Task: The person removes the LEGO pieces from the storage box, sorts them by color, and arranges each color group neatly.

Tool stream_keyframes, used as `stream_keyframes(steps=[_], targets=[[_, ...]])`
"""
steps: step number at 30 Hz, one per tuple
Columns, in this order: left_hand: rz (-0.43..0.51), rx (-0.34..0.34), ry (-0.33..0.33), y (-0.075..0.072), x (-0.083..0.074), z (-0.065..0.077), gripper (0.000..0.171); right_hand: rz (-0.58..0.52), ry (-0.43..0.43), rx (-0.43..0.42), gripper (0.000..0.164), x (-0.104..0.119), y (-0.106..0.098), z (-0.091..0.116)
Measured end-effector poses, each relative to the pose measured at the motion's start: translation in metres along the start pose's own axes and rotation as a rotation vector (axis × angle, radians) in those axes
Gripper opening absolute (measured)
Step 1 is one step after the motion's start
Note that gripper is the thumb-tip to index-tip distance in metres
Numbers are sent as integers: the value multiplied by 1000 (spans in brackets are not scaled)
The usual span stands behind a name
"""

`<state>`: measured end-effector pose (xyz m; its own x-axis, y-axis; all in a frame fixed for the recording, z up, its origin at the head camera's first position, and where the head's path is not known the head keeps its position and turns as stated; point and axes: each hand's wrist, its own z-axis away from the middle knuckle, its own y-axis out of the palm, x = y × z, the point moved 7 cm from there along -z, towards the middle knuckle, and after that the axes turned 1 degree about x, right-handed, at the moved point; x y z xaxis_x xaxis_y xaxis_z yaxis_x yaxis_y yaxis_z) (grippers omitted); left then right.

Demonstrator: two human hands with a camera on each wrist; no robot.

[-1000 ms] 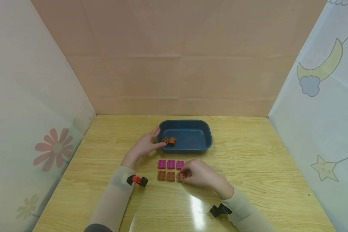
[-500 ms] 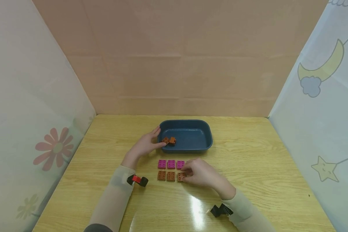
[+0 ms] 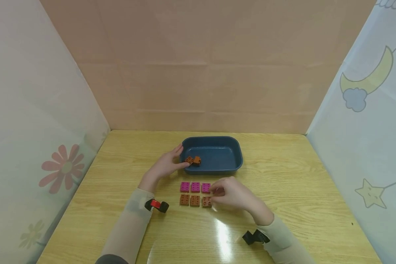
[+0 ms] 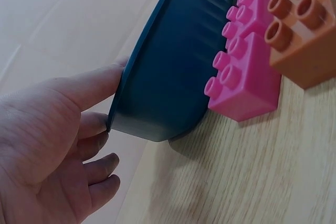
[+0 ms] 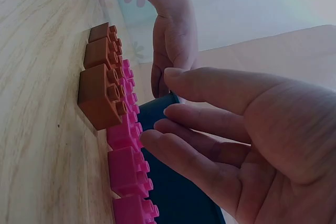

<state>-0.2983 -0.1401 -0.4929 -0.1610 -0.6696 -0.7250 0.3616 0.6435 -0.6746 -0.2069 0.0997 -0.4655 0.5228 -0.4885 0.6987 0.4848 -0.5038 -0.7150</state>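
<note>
My left hand (image 3: 165, 164) grips the left end of a dark blue plastic tub (image 3: 219, 157), thumb over the rim. Two orange toy bricks (image 3: 197, 160) lie inside the tub near that thumb. In front of it, three orange building bricks (image 3: 195, 201) form a row, studs up. Behind them runs a row of pink building bricks (image 3: 195, 187), partly hidden in the head view by my right hand (image 3: 234, 196). That hand hovers at the right ends of the rows, its fingers loosely bent and holding nothing, apart from the nearest orange brick (image 5: 100, 98) in the right wrist view.
The wooden table (image 3: 277, 172) carries the tub and bricks. A plain tan backdrop (image 3: 204, 73) stands behind it, with patterned white sheets (image 3: 366, 146) at both sides. Black wrist cameras (image 3: 255, 237) sit on both sleeves.
My right hand has let go of the rightmost orange brick and drawn back slightly to the right. The left hand stays on the tub.
</note>
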Motion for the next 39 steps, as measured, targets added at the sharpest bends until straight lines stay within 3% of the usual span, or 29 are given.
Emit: stream_keyframes(steps=[7, 13, 23, 29, 34, 39], targets=[[-33, -10, 8, 0, -1, 0, 94, -91, -22, -29, 25, -5, -9, -4], [-13, -13, -4, 1, 0, -1, 94, -235, 38, -118, 34, -21, -28, -18], [-7, -19, 0, 0, 1, -3, 94, -306, 178, -264, 43, -64, -47, -71], [-10, -9, -1, 2, 0, -4, 94, -322, 223, -169, 49, -80, -37, -93], [-11, -9, 8, 0, -2, -3, 94, -273, 258, -46, 55, -84, -27, -101], [5, -7, 0, -1, -1, -3, 93, -213, 304, 24, 57, -84, -20, -110]])
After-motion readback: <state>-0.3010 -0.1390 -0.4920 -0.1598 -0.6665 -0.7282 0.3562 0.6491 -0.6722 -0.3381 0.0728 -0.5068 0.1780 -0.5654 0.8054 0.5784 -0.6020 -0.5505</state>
